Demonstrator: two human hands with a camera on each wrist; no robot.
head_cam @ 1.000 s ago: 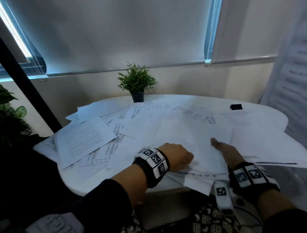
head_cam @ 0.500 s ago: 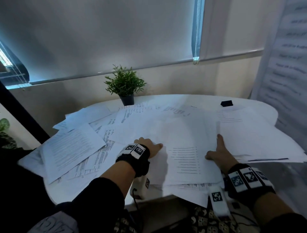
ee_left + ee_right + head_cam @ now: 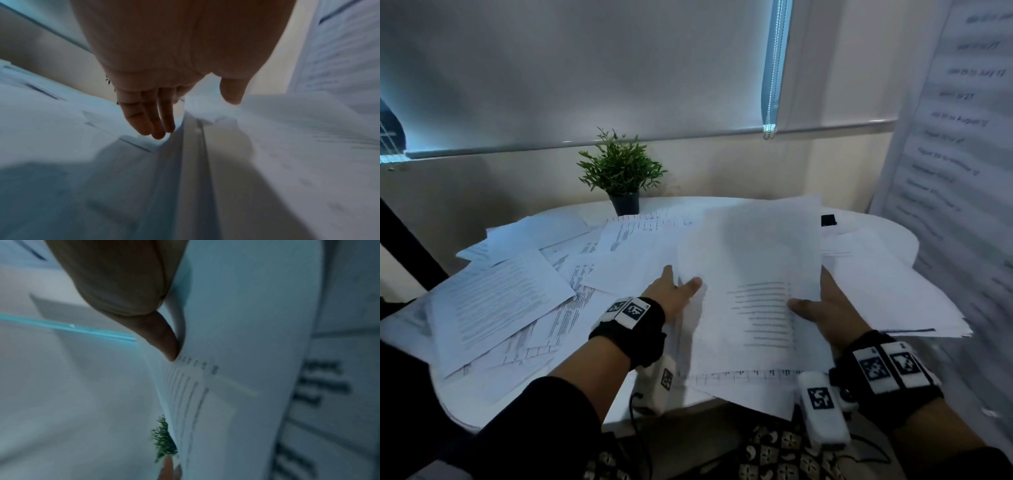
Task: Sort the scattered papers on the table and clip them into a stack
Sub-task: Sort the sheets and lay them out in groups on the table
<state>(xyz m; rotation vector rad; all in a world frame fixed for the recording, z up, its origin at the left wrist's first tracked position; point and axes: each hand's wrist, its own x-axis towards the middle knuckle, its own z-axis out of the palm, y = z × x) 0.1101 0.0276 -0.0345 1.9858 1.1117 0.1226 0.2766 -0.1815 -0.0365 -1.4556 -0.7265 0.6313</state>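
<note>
Many white printed papers [image 3: 510, 298] lie scattered across a round white table [image 3: 893, 233]. My right hand [image 3: 816, 308] pinches the right edge of a small bundle of sheets [image 3: 753, 267], thumb on top, lifting its far end off the table. The right wrist view shows the thumb [image 3: 164, 340] pressed on the printed sheet [image 3: 236, 337]. My left hand [image 3: 674, 291] is at the bundle's left edge with straight fingers [image 3: 150, 120], held above the loose papers [image 3: 61, 129]; it grips nothing. A black binder clip [image 3: 828, 219] sits at the far right of the table.
A small potted plant [image 3: 621, 174] stands at the table's back edge by the wall. A pile of sheets [image 3: 893, 294] lies right of my right hand. A large printed banner [image 3: 959, 137] hangs at the right. Window blinds cover the back.
My right hand has raised the bundle so its far end tilts up. My left hand uncurled, moved forward off the near sheets and now sits open at the bundle's left edge.
</note>
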